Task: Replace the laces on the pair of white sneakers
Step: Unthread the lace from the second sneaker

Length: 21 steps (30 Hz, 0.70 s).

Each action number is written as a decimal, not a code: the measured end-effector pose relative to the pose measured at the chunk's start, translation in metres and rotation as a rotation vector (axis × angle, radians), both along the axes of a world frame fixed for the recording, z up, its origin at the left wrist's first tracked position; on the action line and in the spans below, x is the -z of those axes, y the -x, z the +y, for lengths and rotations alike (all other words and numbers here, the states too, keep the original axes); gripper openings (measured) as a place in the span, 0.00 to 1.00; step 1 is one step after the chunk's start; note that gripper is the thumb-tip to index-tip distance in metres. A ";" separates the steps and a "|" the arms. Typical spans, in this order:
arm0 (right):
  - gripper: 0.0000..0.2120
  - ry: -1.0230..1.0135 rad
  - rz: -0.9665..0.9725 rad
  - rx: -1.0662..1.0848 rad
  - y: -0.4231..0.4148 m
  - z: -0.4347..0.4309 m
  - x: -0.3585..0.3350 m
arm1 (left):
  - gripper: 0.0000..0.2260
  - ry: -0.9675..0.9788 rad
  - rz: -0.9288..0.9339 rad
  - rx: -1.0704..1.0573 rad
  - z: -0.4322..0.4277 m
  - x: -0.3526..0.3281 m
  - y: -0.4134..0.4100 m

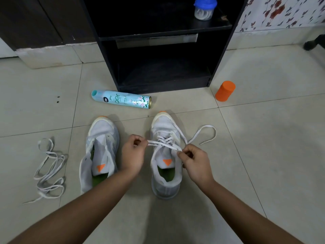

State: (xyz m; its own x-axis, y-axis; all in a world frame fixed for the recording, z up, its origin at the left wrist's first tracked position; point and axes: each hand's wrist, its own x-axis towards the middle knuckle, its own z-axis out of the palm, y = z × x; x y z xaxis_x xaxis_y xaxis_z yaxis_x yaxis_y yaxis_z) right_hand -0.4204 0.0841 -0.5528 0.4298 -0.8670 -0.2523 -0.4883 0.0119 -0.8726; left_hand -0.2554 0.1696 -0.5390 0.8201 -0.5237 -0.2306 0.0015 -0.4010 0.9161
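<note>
Left hand (133, 152): fingers curled, thumb and forefinger pinching one strand of the lace (156, 142), drawn out toward 9 o'clock of the right shoe (163, 124). Right hand (193, 161): fingers curled, tips pinching the other strand of the same lace at the shoe's 3 o'clock edge, beside the tongue. Lace: white, flat, crossed through the front eyelets of the right shoe, upper eyelets not yet threaded; its free end runs out past the right hand toward 2 o'clock, makes an open loop on the floor (263, 138) and ends in a tip near the shoe. Right shoe: white, orange at the toe, orange triangle on the tongue, green insole, toe pointing to 12 o'clock, standing between the two hands. Left shoe (103, 131): matching, just beside the left hand at its 9 o'clock, no lace in it, tongue lifted. Spare lace (49, 166): white, lying in a loose tangle on the floor, well apart at 9 o'clock of the left shoe. Can (121, 99): pale blue spray can, lying on its side at 12 o'clock of the left shoe. Orange tub (225, 91): upright, at 1 o'clock of the right shoe. Cabinet (158, 41): black, open shelves, at 12 o'clock behind the can. Jar (205, 8): clear with a blue lid, on the cabinet's upper shelf.
</note>
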 end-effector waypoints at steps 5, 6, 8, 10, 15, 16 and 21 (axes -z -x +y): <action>0.14 0.050 -0.010 -0.020 -0.002 0.001 -0.002 | 0.07 0.017 -0.609 0.404 0.004 -0.011 0.004; 0.14 0.057 -0.014 -0.021 -0.002 0.001 -0.002 | 0.08 -0.025 -0.769 0.511 0.000 -0.015 0.007; 0.14 0.052 -0.032 -0.017 -0.002 0.001 -0.001 | 0.11 -0.132 -1.025 0.660 -0.008 -0.015 0.012; 0.14 0.042 -0.043 -0.019 -0.003 0.001 0.000 | 0.13 -0.207 -1.129 0.719 -0.013 -0.011 0.015; 0.13 0.034 -0.047 -0.035 -0.002 -0.001 0.001 | 0.04 -0.041 -0.625 0.505 -0.009 -0.007 0.007; 0.13 0.024 -0.044 -0.033 -0.001 -0.002 0.003 | 0.05 0.010 -0.471 0.393 -0.008 -0.006 0.003; 0.14 -0.038 -0.072 -0.016 -0.002 0.000 0.003 | 0.05 0.023 0.038 -0.231 0.000 0.007 -0.024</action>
State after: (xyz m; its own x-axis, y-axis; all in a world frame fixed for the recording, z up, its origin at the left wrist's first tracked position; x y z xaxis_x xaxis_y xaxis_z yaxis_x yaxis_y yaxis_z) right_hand -0.4184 0.0844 -0.5555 0.4612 -0.8505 -0.2529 -0.4251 0.0384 -0.9043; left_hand -0.2317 0.1699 -0.5463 0.9098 -0.3286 -0.2535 0.1252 -0.3652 0.9225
